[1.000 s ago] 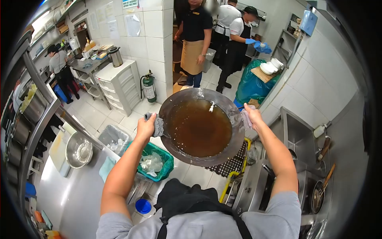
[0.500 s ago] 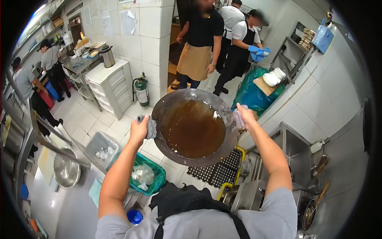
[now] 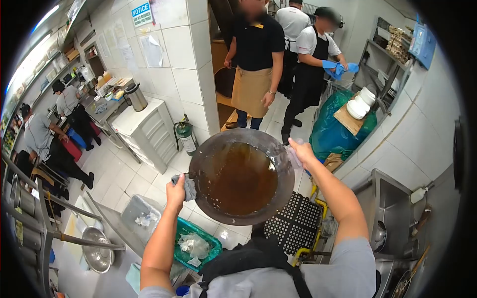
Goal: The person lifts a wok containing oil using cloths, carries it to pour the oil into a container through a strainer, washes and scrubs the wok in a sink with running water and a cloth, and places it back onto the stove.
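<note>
A large dark wok (image 3: 242,213) holding brown liquid (image 3: 238,181) hangs in the air in front of me, above the floor. My left hand (image 3: 176,192) is closed on its left handle, over a grey cloth (image 3: 190,187). On the far right side, my right hand (image 3: 302,150) grips the other handle through a pale purple cloth (image 3: 293,158). Small light bits float on the liquid, which stays inside the rim. Both arms are stretched forward.
Ahead, a person in a tan apron (image 3: 252,92) stands by the doorway, and a person in black (image 3: 313,74) holds blue cloth. Below lie a green-lined bin (image 3: 218,244) and a black mat (image 3: 293,223). Left: metal counter (image 3: 104,283), fire extinguisher (image 3: 186,136). Right: sink (image 3: 397,193).
The view has shifted, with the doorway and people ahead appearing nearer. The wok sits slightly lower in view, still held by both hands. More of the black mat shows.
</note>
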Action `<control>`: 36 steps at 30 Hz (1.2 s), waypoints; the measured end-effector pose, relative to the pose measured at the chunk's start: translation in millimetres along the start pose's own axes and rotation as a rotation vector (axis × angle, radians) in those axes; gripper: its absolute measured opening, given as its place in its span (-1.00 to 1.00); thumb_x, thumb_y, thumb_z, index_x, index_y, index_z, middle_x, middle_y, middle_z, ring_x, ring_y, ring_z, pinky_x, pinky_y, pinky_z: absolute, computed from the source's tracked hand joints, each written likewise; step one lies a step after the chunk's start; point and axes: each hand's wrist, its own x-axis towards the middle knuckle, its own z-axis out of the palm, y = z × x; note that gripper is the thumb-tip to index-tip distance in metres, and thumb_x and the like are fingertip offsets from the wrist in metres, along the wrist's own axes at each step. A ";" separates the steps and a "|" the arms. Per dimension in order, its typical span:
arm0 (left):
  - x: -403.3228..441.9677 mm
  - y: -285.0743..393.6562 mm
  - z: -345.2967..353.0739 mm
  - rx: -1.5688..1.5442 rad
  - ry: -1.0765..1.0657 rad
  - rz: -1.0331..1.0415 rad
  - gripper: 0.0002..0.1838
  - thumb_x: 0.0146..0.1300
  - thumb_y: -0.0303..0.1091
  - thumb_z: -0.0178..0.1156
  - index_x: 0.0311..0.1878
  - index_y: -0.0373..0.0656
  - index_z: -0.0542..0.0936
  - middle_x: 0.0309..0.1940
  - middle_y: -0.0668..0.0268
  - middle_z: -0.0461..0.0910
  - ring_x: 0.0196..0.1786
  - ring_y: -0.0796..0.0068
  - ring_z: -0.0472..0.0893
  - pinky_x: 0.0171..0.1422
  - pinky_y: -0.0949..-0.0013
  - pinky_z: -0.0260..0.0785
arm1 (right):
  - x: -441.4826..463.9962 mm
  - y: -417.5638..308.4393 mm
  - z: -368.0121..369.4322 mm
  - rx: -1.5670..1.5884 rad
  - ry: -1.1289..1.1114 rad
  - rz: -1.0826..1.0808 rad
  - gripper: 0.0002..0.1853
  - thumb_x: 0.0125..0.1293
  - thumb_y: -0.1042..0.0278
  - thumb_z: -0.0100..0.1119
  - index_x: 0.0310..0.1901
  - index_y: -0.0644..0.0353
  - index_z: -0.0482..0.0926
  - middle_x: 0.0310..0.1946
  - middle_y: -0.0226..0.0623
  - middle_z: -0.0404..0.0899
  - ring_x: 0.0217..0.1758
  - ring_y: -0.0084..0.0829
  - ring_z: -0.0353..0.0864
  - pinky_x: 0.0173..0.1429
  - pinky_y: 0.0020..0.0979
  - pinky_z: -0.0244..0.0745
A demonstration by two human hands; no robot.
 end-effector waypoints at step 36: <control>160.8 28.1 -116.4 0.040 0.522 0.017 -0.63 0.32 -0.15 0.22 -0.34 -0.37 0.61 -0.46 0.29 0.62 -0.44 0.56 0.53 -0.34 0.40 0.40 | 227.5 -83.1 326.4 -0.037 -0.499 -0.042 -0.64 0.28 0.05 0.28 -0.33 0.26 0.60 -0.49 -0.28 0.62 -0.54 -0.45 0.60 -0.46 -0.41 0.51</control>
